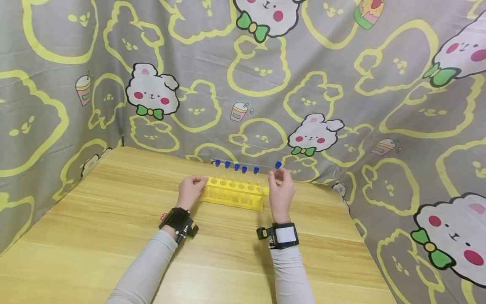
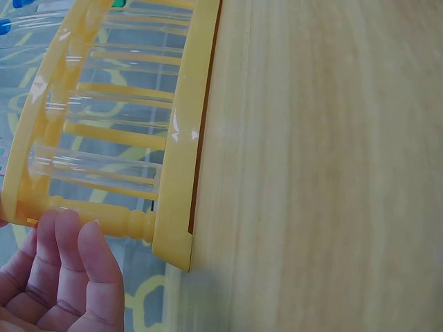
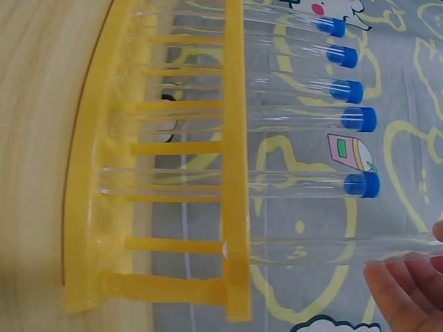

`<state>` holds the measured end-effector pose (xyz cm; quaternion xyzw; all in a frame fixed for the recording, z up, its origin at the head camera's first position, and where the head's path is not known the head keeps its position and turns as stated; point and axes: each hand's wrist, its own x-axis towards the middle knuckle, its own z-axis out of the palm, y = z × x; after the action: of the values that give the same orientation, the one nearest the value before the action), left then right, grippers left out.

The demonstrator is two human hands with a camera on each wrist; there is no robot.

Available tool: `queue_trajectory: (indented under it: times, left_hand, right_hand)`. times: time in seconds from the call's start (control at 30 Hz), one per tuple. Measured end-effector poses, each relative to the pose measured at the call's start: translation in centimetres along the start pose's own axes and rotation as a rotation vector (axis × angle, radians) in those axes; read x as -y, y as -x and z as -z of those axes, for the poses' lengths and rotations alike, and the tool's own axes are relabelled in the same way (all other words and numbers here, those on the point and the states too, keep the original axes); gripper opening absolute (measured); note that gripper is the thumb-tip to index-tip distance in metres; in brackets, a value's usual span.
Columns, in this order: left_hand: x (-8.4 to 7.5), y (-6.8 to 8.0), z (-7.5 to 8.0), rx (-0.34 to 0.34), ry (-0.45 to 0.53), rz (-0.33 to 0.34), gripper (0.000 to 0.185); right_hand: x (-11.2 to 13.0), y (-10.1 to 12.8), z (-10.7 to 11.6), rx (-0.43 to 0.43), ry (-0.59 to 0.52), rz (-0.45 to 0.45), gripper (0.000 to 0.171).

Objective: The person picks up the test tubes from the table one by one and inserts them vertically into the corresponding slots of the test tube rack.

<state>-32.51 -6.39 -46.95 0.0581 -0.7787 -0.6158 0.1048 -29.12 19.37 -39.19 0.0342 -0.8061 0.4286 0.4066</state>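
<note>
A yellow test tube rack (image 1: 231, 204) stands on the table, holding several clear test tubes (image 3: 294, 183) upright under blue caps. At its left end my left hand (image 1: 190, 192) grips the rack, fingers against the turned end post (image 2: 104, 217) in the left wrist view. Over the right end, my right hand (image 1: 282, 192) pinches one test tube (image 3: 311, 250) high up, near its blue cap (image 1: 279, 164). That tube leans a little, its lower end at an end hole of the rack's upper plate (image 3: 237, 138). The fingers partly hide its top in the right wrist view.
The wooden table (image 1: 212, 253) reaches back to a grey cloth (image 1: 205, 55) with yellow outlines and rabbit faces. This cloth hangs behind and along both sides, close behind the rack.
</note>
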Motion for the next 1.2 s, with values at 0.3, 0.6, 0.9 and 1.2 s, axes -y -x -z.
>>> queue_trajectory:
  times: [0.3, 0.6, 0.9, 1.2]
  left_hand:
    - [-0.1, 0.0, -0.1, 0.008, 0.011, 0.010, 0.033]
    - [0.0, -0.1, -0.2, 0.005, 0.024, 0.011, 0.031]
    - [0.1, -0.2, -0.1, 0.008, 0.029, 0.011, 0.032]
    - [0.2, -0.3, -0.1, 0.015, 0.037, 0.023, 0.031]
  right_hand:
    - [-1.9, 0.6, -1.1, 0.103, 0.032, -0.049, 0.019]
    - [-3.0, 1.1, -1.9, 0.163, 0.068, -0.091, 0.014]
    - [-3.5, 1.6, -2.1, 0.195, 0.058, -0.109, 0.017]
    - [-3.8, 1.8, -2.2, 0.219, 0.065, -0.162, 0.020]
